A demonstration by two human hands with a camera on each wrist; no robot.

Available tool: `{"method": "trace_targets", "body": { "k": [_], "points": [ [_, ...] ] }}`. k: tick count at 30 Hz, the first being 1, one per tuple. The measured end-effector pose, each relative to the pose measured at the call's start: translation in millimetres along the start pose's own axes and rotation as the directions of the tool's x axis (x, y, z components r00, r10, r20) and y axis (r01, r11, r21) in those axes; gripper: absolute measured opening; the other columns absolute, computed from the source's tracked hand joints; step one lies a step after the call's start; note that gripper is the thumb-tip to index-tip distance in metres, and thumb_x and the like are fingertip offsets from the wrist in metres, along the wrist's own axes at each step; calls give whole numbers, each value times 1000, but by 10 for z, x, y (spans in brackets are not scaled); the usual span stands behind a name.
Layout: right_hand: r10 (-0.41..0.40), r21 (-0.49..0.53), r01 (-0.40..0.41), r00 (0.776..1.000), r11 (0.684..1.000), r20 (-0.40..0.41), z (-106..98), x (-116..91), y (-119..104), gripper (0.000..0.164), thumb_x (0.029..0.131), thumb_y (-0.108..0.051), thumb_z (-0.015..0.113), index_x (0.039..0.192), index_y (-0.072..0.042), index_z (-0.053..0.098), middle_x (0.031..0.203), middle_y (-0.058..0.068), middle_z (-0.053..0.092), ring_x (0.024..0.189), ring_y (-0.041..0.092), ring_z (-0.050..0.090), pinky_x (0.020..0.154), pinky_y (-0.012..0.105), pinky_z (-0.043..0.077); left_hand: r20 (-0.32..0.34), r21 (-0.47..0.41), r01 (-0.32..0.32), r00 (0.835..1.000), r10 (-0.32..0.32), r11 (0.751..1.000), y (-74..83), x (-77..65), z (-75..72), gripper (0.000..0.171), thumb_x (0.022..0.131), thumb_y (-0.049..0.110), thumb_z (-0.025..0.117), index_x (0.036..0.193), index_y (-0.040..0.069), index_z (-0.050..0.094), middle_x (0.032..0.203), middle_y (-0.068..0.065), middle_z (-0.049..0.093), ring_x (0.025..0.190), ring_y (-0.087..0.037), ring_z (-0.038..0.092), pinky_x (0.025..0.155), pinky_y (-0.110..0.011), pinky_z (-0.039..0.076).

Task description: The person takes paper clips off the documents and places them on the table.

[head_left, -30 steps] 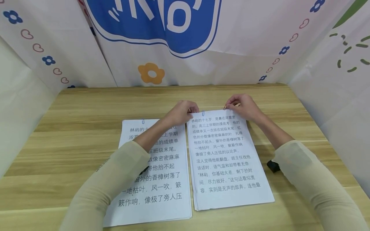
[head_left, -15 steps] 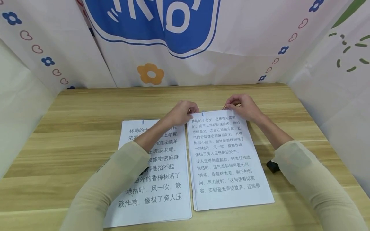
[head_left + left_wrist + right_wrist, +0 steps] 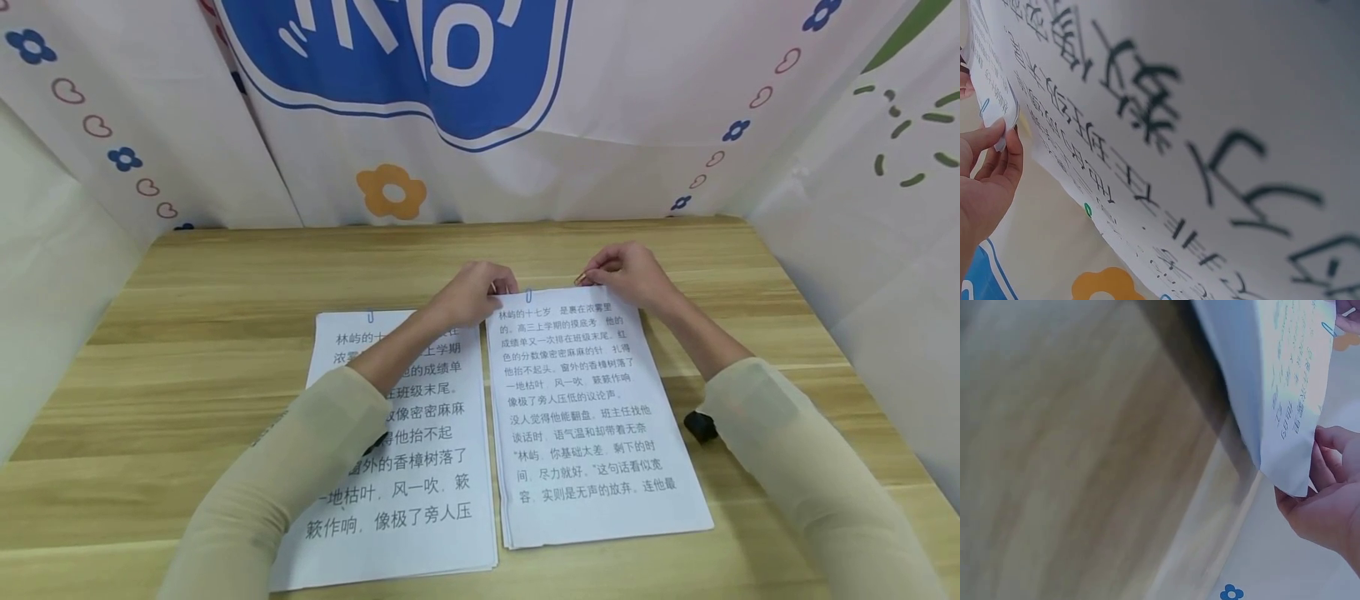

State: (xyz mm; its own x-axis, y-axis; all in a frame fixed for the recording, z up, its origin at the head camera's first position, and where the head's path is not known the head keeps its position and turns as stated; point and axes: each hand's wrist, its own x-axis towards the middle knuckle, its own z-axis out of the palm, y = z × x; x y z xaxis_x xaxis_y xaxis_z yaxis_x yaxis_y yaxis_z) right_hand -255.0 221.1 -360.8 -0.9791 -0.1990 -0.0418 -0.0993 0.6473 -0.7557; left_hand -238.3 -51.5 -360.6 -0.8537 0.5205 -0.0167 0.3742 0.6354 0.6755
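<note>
Two stacks of printed sheets lie side by side. My left hand (image 3: 474,292) pinches the top left corner of the right stack (image 3: 585,408); the left wrist view shows thumb and fingers on that corner. My right hand (image 3: 633,273) is at the same stack's top right corner, with a small gold-coloured paper clip (image 3: 581,278) between its fingertips, just above the edge. A blue paper clip (image 3: 528,296) sits on the top edge between both hands. The left stack (image 3: 420,542), partly covered by my left forearm, carries a blue paper clip (image 3: 371,317) and a green paper clip (image 3: 1088,209).
The stacks rest on a wood-grain table (image 3: 187,333). Behind it hangs a white cloth (image 3: 585,175) with a blue sign print and an orange flower. A small black object (image 3: 701,427) shows beside the right sleeve (image 3: 780,433).
The right hand and forearm have shifted slightly left, and the gold-coloured clip has moved a little left and up from the page edge. My left hand stays in place.
</note>
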Motion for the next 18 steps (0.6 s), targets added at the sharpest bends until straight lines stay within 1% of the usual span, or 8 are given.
{"method": "trace_targets", "body": {
  "k": [5, 10, 13, 18],
  "points": [
    [40, 42, -40, 999, 998, 2, 0, 52, -17, 13, 102, -1, 62, 106, 9, 69, 103, 23, 75, 86, 18, 74, 73, 14, 54, 1, 3, 5, 1000, -5, 1000, -7, 14, 8, 26, 93, -16, 59, 110, 0, 72, 98, -11, 66, 93, -23, 63, 83, -29, 55],
    [53, 53, -52, 999, 997, -12, 14, 85, -31, 13, 101, 0, 63, 106, 10, 69, 103, 24, 75, 83, 17, 74, 72, 16, 56, 2, 11, 14, 1000, -14, 1000, -10, 19, 12, 26, 94, -15, 59, 111, 0, 72, 99, -11, 66, 94, -23, 62, 83, -29, 55],
    [65, 38, -64, 998, 997, -28, 20, 95, -23, 12, 100, -1, 64, 105, 8, 70, 102, 22, 75, 83, 18, 72, 71, 16, 54, 3, 12, 13, 1000, -13, 1000, -14, 24, 16, 26, 94, -15, 59, 111, 0, 72, 99, -11, 66, 94, -23, 62, 83, -29, 55],
    [82, -7, -83, 995, 997, -55, 20, 104, -17, 13, 101, -7, 65, 104, 4, 71, 97, 16, 69, 84, 22, 61, 67, 20, 47, 4, 9, 14, 1000, -14, 1000, -14, 28, 22, 26, 94, -15, 59, 111, 1, 72, 99, -11, 66, 93, -23, 62, 82, -29, 55]
  ]
}}
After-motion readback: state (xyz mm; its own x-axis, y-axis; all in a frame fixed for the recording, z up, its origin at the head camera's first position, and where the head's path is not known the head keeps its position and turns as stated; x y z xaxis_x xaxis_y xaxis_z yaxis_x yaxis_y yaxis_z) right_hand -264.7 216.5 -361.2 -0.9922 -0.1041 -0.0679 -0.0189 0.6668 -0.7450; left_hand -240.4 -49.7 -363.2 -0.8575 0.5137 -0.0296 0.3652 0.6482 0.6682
